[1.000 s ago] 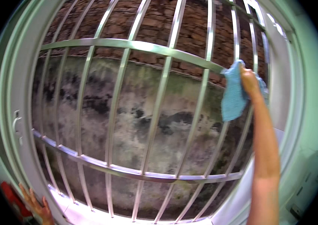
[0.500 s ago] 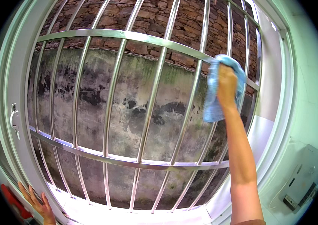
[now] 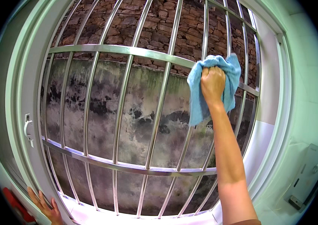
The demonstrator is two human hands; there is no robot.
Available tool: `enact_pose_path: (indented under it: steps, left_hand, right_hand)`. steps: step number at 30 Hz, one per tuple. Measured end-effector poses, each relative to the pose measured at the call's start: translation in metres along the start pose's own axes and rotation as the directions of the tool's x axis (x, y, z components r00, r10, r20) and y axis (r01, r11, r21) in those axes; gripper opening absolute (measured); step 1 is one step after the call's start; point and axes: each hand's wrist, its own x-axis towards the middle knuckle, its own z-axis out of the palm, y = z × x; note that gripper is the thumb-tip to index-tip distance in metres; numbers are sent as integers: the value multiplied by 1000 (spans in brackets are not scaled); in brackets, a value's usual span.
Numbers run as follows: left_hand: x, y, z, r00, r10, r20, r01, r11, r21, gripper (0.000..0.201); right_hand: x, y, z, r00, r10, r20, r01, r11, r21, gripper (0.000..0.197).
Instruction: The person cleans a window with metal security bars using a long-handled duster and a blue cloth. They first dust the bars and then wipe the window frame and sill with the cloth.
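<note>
Nearest, at the lower left corner of the window, the left hand (image 3: pixel 46 207) lies flat with its fingers spread wide, resting on the white window frame (image 3: pixel 18 123) just where the frame meets the sill (image 3: pixel 102 214). It holds nothing. A red thing (image 3: pixel 14 204) sits just beside it toward the rim of the view; what it is cannot be told.

From the lower right edge the right forearm rises steeply to the upper right part of the window. The right hand (image 3: pixel 213 81) is closed in a fist around a bunched light blue cloth (image 3: pixel 204 93), pressing it against the steel bars of the window grille (image 3: pixel 129 108). The cloth covers the spot where the upper crossbar (image 3: pixel 121 50) meets two of the upright bars near the grille's right side; part of it hangs loose below the fist, down along the bars, and hides them there.

The grille fills the whole opening: many thin upright bars, joined by the upper crossbar and by a lower crossbar (image 3: pixel 129 168) nearer the sill. On the left frame, about halfway up, sits a small white handle (image 3: pixel 27 127). To the right of the opening is a pale green wall (image 3: pixel 309 75) with a whitish box (image 3: pixel 305 180) mounted low at the right edge.

Farthest, behind the bars, stands a stained grey outer wall (image 3: pixel 102 123), dark with blotches, and above it rough brown brickwork (image 3: pixel 147 26).
</note>
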Motion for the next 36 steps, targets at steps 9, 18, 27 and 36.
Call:
enact_pose_path:
  steps: [9, 18, 27, 36]
  left_hand:
    - [0, -7, -6, 1000, 16, 16, -16, 1000, -15, 68]
    - [1, 1, -6, 998, -16, 58, 18, 999, -41, 65]
    - [2, -5, -10, 997, 16, 76, -14, 999, -38, 60]
    - [-1, -9, -9, 994, 41, 96, -33, 996, -82, 62]
  right_hand:
    - [37, -82, 4, 903, -61, 425, -55, 965, 255, 43]
    - [33, -82, 19, 970, -29, 243, -15, 984, 176, 45]
    - [42, -113, 18, 994, -37, 99, -16, 874, 485, 27]
    - [62, -163, 41, 867, -109, 487, 36, 987, 157, 52]
